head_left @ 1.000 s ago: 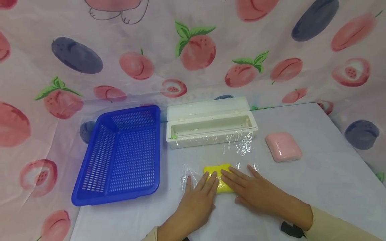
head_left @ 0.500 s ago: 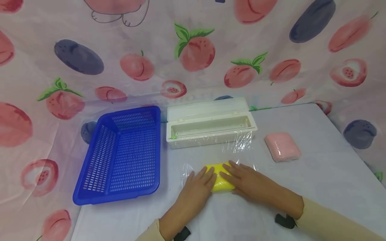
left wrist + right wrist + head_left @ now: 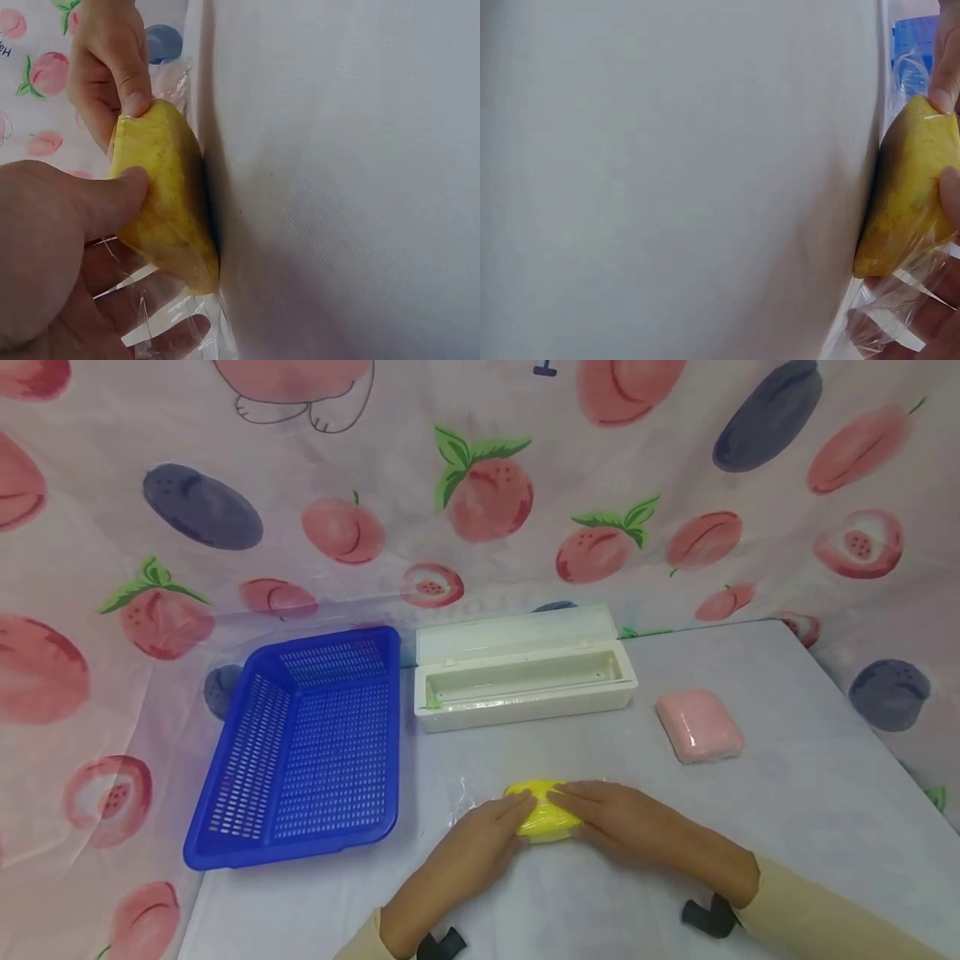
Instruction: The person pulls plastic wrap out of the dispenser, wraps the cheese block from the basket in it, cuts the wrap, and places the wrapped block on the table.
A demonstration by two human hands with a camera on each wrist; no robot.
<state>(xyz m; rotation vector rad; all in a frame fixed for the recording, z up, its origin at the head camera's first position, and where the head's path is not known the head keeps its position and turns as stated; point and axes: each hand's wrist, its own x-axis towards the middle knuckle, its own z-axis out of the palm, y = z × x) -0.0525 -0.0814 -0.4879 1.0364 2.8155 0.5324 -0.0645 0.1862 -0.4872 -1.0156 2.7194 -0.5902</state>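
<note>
A soft-looking yellow block [image 3: 550, 819] in clear plastic film sits on the table in front of the person. Both hands hold it from opposite ends. The left hand [image 3: 480, 843] has its thumb on the near side, as the left wrist view shows, and its fingers over the top. The right hand [image 3: 626, 822] does the same at the right end, its thumb [image 3: 136, 103] pressing the block's near edge. Loose clear film [image 3: 463, 800] spreads out past the left end, and in the left wrist view crinkled film [image 3: 184, 330] lies over the left fingers.
A blue plastic basket [image 3: 393, 735] stands at the left. Behind the hands is a long white box [image 3: 525, 703] with its lid [image 3: 517, 633] raised. A pink film-wrapped block [image 3: 699, 725] lies at the right on the white-covered table [image 3: 810, 827]. A fruit-print cloth [image 3: 480, 402] hangs behind.
The hands went from lying flatter on the yellow block to holding its two ends. The shiny film at the white box's front has gone from there; the film around the block looks more gathered.
</note>
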